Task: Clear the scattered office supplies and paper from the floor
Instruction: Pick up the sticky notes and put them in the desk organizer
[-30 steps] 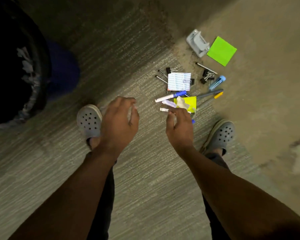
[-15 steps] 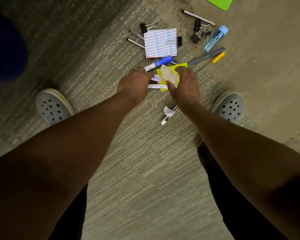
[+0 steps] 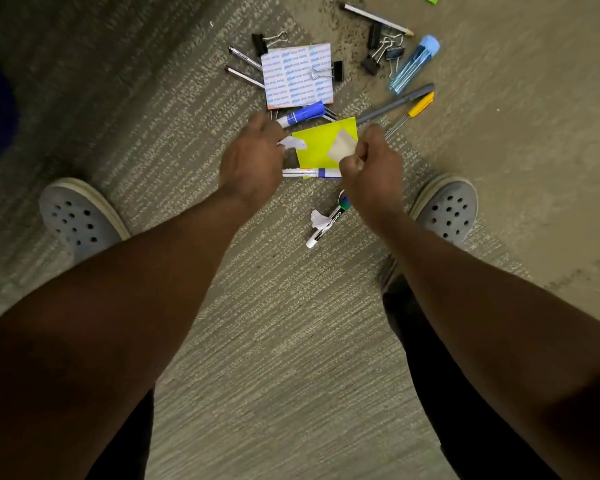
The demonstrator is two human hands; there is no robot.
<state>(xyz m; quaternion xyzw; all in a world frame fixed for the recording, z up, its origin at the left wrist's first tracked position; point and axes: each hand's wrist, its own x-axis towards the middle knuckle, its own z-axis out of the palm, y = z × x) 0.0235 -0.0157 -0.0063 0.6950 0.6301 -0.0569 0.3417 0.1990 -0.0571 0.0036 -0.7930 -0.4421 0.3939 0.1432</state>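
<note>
Marker (image 3: 327, 222) label reads "camlin"; pad (image 3: 297, 76) print illegible.

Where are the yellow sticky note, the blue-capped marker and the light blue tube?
yellow sticky note (image 3: 321, 147): head view, on its bare middle.
blue-capped marker (image 3: 307, 114): head view, on its blue cap.
light blue tube (image 3: 414, 64): head view, midway along its clear body.

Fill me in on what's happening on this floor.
A person bends over office supplies scattered on the carpet. The right hand pinches a tan paper scrap over a yellow sticky note; the left hand holds a white paper scrap. Markers, binder clips and a notepad lie uncollected.
</note>
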